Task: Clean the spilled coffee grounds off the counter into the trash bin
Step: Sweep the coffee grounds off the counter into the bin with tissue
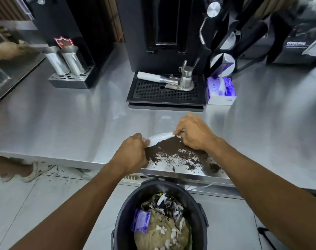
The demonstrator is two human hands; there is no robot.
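Observation:
Dark coffee grounds (173, 150) lie in a heap and a scatter on the steel counter (72, 127), reaching its front edge. A white tissue (159, 138) is stretched along the far side of the heap. My left hand (132, 154) pinches the tissue's left end and my right hand (195, 134) pinches its right end. Below the counter edge, on the floor, stands a black trash bin (196, 201) holding crumpled paper, a purple wrapper and other waste.
A black coffee machine with a drip tray (164, 92) and metal tools stands behind the hands. A purple tissue pack (221, 91) sits to its right. Two steel jugs (67, 60) stand at the back left. Another person's foot (32, 172) and grounds are on the floor at left.

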